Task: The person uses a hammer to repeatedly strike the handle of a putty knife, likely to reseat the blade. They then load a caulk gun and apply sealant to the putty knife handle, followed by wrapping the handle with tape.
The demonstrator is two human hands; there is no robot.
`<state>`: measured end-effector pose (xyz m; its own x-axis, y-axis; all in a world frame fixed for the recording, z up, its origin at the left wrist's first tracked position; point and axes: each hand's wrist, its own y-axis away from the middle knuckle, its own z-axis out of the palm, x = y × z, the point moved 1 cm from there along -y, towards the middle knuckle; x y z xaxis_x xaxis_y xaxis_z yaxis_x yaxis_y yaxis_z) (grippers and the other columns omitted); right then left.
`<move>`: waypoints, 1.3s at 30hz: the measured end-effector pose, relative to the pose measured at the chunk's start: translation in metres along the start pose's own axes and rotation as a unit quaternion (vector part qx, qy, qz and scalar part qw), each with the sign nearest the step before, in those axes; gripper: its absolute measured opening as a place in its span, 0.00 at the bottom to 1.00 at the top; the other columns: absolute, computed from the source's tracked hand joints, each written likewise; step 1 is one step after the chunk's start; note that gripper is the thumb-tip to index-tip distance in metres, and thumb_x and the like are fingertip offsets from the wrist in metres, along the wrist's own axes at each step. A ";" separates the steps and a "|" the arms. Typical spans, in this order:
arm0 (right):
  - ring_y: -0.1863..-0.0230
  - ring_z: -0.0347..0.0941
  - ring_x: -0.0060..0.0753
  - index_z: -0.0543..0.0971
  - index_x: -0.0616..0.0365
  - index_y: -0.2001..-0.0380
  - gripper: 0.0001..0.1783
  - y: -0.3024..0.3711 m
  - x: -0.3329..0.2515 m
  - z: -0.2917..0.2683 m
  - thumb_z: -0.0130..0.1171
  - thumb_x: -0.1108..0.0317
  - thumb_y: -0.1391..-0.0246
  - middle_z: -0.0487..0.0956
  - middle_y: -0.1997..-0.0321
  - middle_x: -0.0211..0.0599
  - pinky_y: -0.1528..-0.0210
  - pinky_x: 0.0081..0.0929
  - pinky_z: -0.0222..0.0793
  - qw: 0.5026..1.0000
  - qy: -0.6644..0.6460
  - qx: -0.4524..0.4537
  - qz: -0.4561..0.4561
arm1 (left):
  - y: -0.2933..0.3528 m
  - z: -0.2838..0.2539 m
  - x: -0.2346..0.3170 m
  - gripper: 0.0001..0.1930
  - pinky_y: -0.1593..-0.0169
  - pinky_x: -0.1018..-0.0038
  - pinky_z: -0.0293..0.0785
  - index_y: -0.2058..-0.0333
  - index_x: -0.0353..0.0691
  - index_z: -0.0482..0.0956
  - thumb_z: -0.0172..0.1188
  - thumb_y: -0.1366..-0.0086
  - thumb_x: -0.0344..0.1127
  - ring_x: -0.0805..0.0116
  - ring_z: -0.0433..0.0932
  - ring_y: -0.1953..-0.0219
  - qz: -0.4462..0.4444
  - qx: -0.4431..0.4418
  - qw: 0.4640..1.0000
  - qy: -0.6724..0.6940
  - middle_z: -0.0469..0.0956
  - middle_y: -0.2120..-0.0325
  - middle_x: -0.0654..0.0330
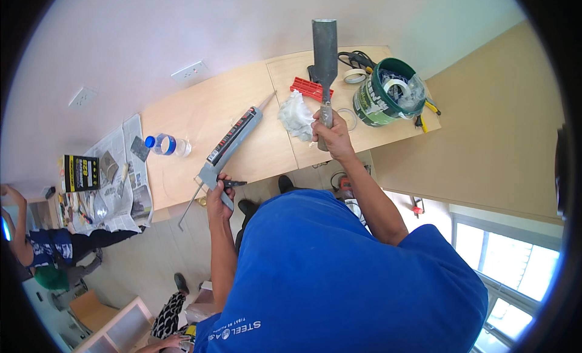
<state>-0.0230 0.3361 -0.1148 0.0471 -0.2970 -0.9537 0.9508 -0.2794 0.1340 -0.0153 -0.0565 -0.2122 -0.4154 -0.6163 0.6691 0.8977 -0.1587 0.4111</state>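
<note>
My left hand (219, 198) is closed round the grip of a grey caulking gun (233, 141), beside its black trigger. A cartridge lies in the gun's frame, and its pale nozzle points up and right over the wooden counter (218, 122). In my closed right hand (333, 134) is a scraper (325, 53) with a wide, dark flat blade, held with the blade pointing away from me. Just left of that hand lies a crumpled white cloth (295, 116). A red slotted plastic piece (311, 88) sits behind the cloth.
A green bucket (370, 104) filled with tape and plastic stands at the right, near a tape roll (354, 76). Leftward are a water bottle (168, 145), newspaper (127, 171) and a black-yellow box (81, 173). Other people (51, 250) are at the far left and lower left.
</note>
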 end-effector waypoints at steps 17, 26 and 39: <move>0.73 0.74 0.40 0.76 0.60 0.51 0.21 -0.010 -0.034 0.069 0.67 0.60 0.41 0.77 0.72 0.41 0.66 0.36 0.70 0.866 0.331 0.316 -0.203 | 0.135 0.104 0.149 0.14 0.35 0.42 0.69 0.57 0.38 0.78 0.71 0.40 0.31 0.45 0.80 0.50 0.132 -0.191 0.951 -0.206 0.81 0.63 0.51; 0.57 0.80 0.52 0.72 0.62 0.49 0.26 -0.013 -0.051 0.091 0.72 0.63 0.46 0.80 0.57 0.51 0.53 0.45 0.75 0.878 0.282 0.327 -0.208 | 0.176 0.103 0.190 0.12 0.33 0.42 0.68 0.68 0.42 0.76 0.71 0.43 0.38 0.59 0.79 0.62 0.154 -0.228 0.917 -0.288 0.75 0.73 0.61; 0.61 0.77 0.36 0.76 0.63 0.49 0.25 -0.016 -0.057 0.106 0.73 0.61 0.43 0.79 0.59 0.45 0.58 0.37 0.74 0.866 0.310 0.285 -0.270 | 0.184 0.073 0.205 0.13 0.43 0.53 0.74 0.69 0.42 0.78 0.72 0.38 0.41 0.64 0.75 0.63 0.112 -0.281 0.896 -0.327 0.75 0.71 0.62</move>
<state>-0.0737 0.2604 -0.0336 -0.0336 0.5156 -0.8562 0.5890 -0.6818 -0.4337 0.0542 -0.1557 0.0462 -0.0492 -0.1269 0.9907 0.8254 -0.5637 -0.0311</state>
